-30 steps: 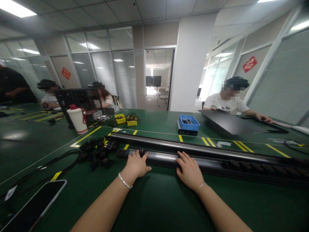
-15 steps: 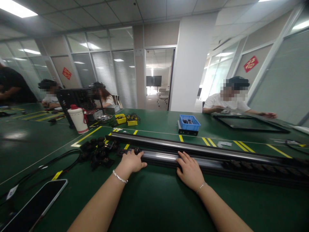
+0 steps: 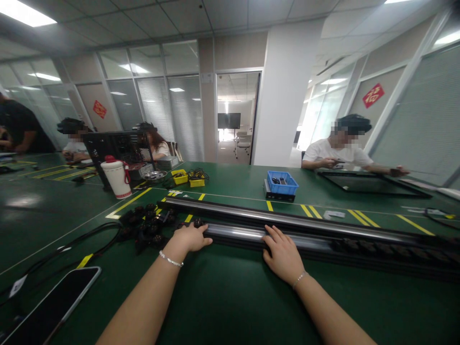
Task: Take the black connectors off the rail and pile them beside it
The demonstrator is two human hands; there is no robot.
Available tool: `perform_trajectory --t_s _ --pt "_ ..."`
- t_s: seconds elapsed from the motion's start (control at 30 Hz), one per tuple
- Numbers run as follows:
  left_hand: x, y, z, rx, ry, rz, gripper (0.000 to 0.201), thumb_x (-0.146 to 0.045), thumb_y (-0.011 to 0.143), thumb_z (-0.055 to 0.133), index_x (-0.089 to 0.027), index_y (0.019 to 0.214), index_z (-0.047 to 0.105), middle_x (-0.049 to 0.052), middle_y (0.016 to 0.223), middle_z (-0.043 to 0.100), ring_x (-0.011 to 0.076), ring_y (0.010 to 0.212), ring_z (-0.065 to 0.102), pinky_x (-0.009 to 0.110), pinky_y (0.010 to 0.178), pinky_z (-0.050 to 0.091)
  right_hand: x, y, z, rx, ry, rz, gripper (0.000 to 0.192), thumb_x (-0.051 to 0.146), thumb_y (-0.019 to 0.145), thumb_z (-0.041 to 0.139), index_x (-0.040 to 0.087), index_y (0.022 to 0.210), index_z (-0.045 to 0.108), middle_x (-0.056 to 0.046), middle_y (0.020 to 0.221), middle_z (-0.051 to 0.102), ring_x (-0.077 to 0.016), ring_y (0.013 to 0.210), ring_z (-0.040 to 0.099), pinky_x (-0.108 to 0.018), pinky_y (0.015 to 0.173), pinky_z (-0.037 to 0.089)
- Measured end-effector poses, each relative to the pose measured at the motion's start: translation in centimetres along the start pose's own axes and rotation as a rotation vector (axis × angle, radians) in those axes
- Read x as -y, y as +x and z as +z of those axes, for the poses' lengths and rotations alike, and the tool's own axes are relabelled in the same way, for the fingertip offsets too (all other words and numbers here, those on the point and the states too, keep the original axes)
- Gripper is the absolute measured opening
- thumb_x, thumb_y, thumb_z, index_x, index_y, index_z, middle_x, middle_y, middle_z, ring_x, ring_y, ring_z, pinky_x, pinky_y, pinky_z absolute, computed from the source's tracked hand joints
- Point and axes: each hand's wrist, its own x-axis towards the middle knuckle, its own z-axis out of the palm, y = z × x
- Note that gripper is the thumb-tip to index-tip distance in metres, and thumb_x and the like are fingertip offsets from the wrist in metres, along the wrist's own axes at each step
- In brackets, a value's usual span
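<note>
Two long black rails with shiny silver faces lie side by side across the green table. At the left end of the near rail point(image 3: 237, 233), my left hand point(image 3: 189, 238) is bent around a small dark rounded part point(image 3: 199, 223), which shows just past the knuckles. Its fingertips are partly hidden. My right hand point(image 3: 283, 254) rests on the middle of the same rail, fingers stretched out over its top and the thumb on the near side. Just behind runs the far rail point(image 3: 251, 212). Left of my left hand is a pile of black wheeled parts point(image 3: 149, 225).
A phone point(image 3: 53, 306) and black cables lie at the near left. Further back stand a white bottle point(image 3: 117, 178), yellow bins point(image 3: 179, 177) and a blue basket point(image 3: 282, 182). A co-worker point(image 3: 339, 151) sits at the right behind a black frame point(image 3: 373, 191); other people are at the left.
My left hand has slid a little to the left along the near rail, and the small dark part has shifted left with it. My right hand has stayed in place.
</note>
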Motion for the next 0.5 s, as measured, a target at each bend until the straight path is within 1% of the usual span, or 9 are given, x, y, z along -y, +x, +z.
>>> perform_trajectory --t_s 0.17,0.3,0.5 --pt "0.5 -0.3 -0.7 0.033 0.029 0.011 0.071 -0.064 0.077 0.035 -0.030 0.139 0.027 0.017 0.141 0.035 0.0365 0.123 0.040 0.048 0.096 0.033 0.0 0.0 0.0 -0.002 -0.008 -0.002 0.029 0.023 0.077 0.045 0.023 0.102 0.060 -0.005 0.137 0.042 -0.0239 0.128 0.031 -0.041 0.098 0.029" --pt "0.8 -0.7 -1.4 0.058 0.034 0.018 0.068 -0.060 0.081 0.034 -0.027 0.139 0.028 0.016 0.141 0.035 0.0337 0.123 0.041 0.044 0.097 0.033 0.0 0.0 0.1 0.000 -0.003 -0.001 0.029 0.024 0.076 0.045 0.023 0.102 0.060 -0.005 0.137 0.042 -0.0238 0.128 0.030 -0.041 0.098 0.029" --pt "1.1 -0.6 -1.3 0.047 0.011 0.022 0.068 -0.061 0.080 0.034 -0.028 0.139 0.029 0.016 0.140 0.036 0.0347 0.121 0.043 0.046 0.096 0.034 0.0 -0.1 0.1 -0.007 0.004 0.002 0.030 0.023 0.076 0.046 0.023 0.102 0.060 -0.005 0.137 0.042 -0.0234 0.128 0.030 -0.040 0.098 0.028"
